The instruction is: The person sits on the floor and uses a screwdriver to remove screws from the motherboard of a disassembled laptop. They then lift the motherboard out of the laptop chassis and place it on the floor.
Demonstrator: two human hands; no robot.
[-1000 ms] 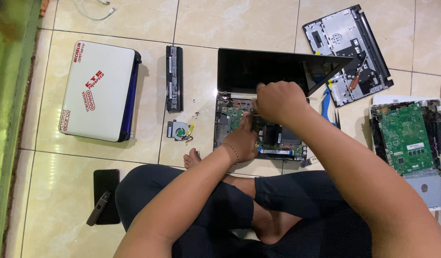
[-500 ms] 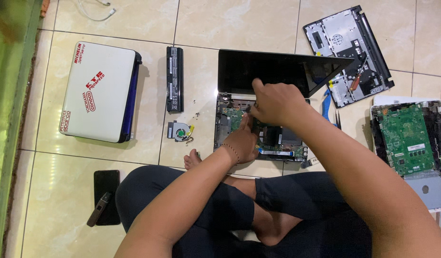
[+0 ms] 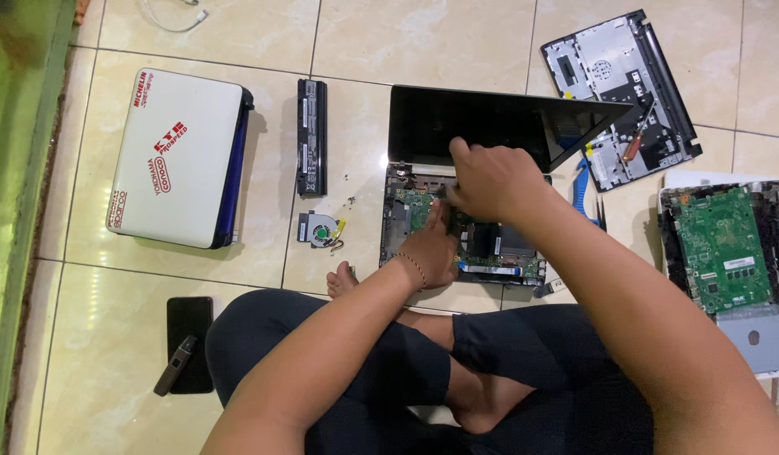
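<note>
Head view: the opened laptop (image 3: 457,227) lies on the floor tiles (image 3: 423,42) before the crossed legs, its circuit board bared. The left hand (image 3: 432,253) presses flat on the board, fingers curled, holding nothing. The right hand (image 3: 491,181) pinches something small at the hinge edge, perhaps a screw or connector. Freeing that part seems underway; lifting calls for a steady pull.
</note>
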